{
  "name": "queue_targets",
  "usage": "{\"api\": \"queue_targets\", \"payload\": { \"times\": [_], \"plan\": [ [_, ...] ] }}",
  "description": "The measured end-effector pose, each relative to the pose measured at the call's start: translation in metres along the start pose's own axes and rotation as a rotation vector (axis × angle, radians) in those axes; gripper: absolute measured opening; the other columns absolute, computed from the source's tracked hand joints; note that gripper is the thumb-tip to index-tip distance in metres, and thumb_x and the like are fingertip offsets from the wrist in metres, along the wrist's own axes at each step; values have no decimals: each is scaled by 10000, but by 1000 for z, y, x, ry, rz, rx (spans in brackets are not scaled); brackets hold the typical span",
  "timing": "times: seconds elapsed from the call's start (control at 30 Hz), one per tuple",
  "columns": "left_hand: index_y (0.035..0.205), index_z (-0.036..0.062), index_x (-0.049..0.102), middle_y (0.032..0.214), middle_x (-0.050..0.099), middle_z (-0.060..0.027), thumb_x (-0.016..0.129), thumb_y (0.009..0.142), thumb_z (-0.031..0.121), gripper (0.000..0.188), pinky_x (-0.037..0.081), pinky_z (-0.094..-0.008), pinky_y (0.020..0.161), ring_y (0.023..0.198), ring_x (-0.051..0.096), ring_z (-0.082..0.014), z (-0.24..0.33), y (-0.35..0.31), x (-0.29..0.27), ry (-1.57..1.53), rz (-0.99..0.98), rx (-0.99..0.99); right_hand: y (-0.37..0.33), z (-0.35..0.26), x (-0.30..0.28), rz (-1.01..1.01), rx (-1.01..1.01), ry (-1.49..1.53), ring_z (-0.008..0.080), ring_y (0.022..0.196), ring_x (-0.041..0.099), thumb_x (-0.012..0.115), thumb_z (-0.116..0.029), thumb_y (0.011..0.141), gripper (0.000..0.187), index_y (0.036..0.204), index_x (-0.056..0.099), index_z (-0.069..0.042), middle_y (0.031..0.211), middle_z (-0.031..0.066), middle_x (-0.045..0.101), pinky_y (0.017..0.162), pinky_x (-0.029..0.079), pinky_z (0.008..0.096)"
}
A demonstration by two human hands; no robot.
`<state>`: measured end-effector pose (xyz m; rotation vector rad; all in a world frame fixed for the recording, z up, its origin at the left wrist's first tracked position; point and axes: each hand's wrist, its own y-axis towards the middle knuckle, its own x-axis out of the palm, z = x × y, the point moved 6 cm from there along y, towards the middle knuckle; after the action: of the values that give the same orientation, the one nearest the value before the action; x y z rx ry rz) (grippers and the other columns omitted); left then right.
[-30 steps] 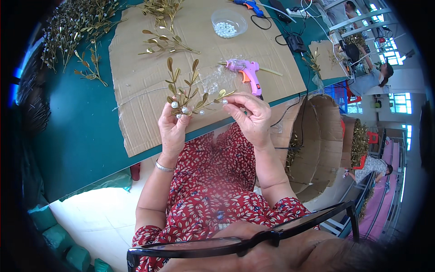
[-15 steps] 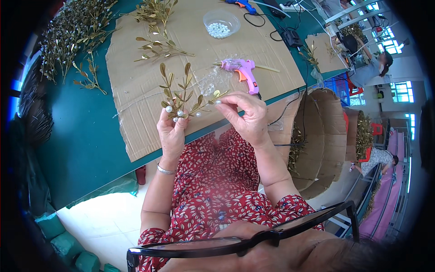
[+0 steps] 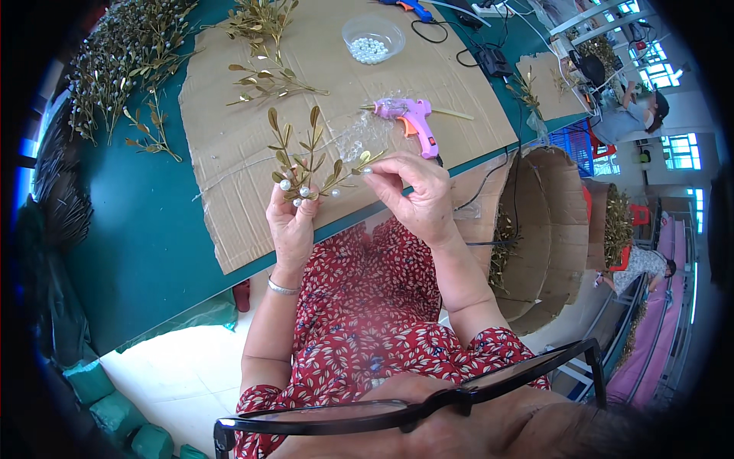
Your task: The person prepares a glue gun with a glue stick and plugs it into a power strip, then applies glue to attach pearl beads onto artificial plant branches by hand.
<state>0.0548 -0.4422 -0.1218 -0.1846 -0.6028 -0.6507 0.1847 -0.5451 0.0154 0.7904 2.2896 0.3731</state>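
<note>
My left hand (image 3: 292, 226) is closed on a gold artificial leaf branch (image 3: 310, 157), held upright over the cardboard's near edge. Several white pearl beads (image 3: 304, 191) sit on its lower twigs. From the right, my right hand (image 3: 417, 191) pinches a single white pearl (image 3: 368, 171) between thumb and forefinger, at the tip of a side twig. Whether the pearl is fixed to the twig I cannot tell. Beyond my hands a lilac hot glue gun (image 3: 409, 115) lies on its side, a glue stick (image 3: 453, 114) jutting from its back. Strands of clear dried glue (image 3: 363, 138) lie beside its nozzle.
A clear bowl of pearls (image 3: 372, 46) stands on the cardboard sheet (image 3: 222, 183). Loose gold branches (image 3: 279, 80) lie left of it, with a large heap (image 3: 126, 61) on the green table (image 3: 122, 252). A blue glue gun (image 3: 409, 8), cables and a cardboard bin (image 3: 547, 229) are nearby. Two people work farther right.
Both hands keep nearly the same pose on the branch and pearl. The view has shifted slightly. A person in the right background has moved their head and arm.
</note>
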Motion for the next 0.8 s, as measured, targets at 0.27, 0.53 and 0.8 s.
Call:
{"api": "queue_targets", "payload": {
  "times": [0.27,0.53,0.8],
  "plan": [
    [1286,57,423,911,553,5,600,889,62,435,407,-191,645,763,495,-64,1,1,1,-49,51,-31,2,1,-1,2,-5,9,90,589,552,725,-25,749,115,804,633,16,729,46,626,531,428,210],
    [1212,45,455,868,544,-2,523,937,85,286,357,-207,577,718,478,-71,-3,7,2,-304,-19,-118,-16,115,-64,221,463,-345,194,708,620,680,-220,818,302,991,600,15,815,109,642,678,493,306],
    [1203,36,495,975,605,-73,476,961,140,264,341,-200,602,650,390,-70,3,9,0,-380,-63,-146,-7,156,-45,-97,680,-469,274,759,641,634,-269,769,352,950,603,31,835,171,647,731,479,368]
  ]
}}
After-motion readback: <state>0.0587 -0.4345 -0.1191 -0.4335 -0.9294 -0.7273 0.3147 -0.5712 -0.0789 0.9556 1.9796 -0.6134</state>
